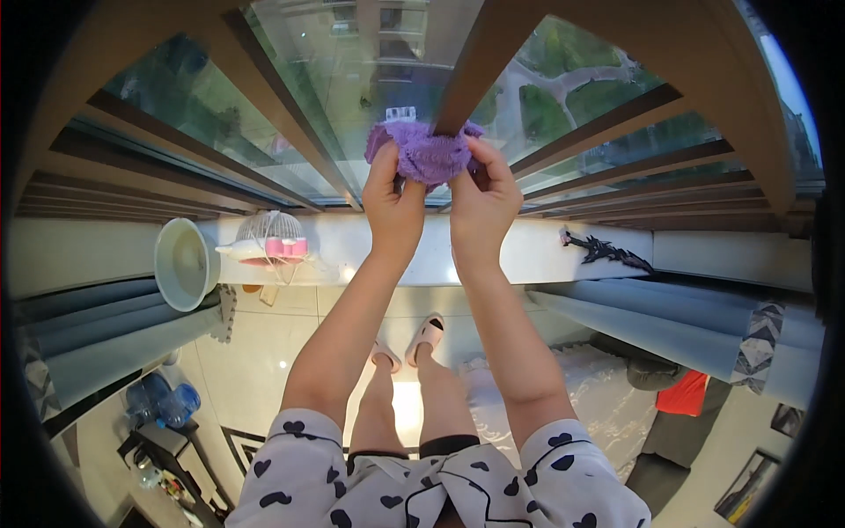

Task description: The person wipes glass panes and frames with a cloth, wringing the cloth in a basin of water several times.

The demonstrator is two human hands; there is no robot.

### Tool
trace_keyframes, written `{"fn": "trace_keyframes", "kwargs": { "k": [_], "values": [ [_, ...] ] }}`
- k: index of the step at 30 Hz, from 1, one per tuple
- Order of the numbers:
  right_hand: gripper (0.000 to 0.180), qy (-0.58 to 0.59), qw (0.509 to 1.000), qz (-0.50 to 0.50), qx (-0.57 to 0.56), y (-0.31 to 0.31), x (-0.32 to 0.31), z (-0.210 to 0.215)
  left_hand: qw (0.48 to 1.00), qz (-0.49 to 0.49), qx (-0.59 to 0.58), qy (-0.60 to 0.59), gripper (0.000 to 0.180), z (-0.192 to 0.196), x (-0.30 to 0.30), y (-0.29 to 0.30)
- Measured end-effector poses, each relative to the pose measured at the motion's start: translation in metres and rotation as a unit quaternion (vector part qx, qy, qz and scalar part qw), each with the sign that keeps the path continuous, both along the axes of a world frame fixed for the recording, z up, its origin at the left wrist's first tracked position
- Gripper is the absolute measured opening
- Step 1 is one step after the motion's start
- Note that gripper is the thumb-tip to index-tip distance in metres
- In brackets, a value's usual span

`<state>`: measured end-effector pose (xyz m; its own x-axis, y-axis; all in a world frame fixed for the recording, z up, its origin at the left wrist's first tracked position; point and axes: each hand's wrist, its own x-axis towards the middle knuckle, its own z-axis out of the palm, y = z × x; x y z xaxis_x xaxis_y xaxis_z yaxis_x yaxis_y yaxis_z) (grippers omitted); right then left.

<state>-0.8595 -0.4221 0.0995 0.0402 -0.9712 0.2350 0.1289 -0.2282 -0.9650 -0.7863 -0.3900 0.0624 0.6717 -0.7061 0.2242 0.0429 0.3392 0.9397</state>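
We see two bare hands up near the top middle of the frame. The left hand [393, 195] and the right hand [482, 195] both pinch a fuzzy purple cloth [426, 151], fingers closed on it. The cloth is pressed against the brown window frame bar [471, 75]. At the left sits a pale green round plastic bowl [185, 262] on the white window sill [519, 251].

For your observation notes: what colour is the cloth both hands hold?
Purple cloth, clearest in the head view.
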Motion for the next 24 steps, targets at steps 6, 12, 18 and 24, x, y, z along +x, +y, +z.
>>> {"fn": "trace_keyframes", "kwargs": {
  "k": [6, 12, 18, 24],
  "values": [
    [0.022, -0.057, 0.998, 0.006, -0.005, 0.0, 0.002, -0.047, 0.997, -0.052, 0.0, 0.056, 0.025, -0.025, 0.002, 0.003],
    [0.02, -0.1, 0.991, 0.051, -0.071, -0.003, -0.003, -0.123, 1.0, -0.01, -0.019, -0.012, 0.022, -0.111, -0.004, 0.003],
    [0.019, -0.015, 0.998, 0.052, -0.038, -0.007, -0.01, -0.268, 1.0, 0.013, 0.001, 0.023, 0.022, -0.254, -0.011, 0.004],
    [0.016, 0.002, 0.997, 0.071, -0.029, -0.012, -0.012, -0.388, 0.999, 0.039, 0.019, -0.024, 0.024, -0.379, -0.006, 0.002]
  ]
}}
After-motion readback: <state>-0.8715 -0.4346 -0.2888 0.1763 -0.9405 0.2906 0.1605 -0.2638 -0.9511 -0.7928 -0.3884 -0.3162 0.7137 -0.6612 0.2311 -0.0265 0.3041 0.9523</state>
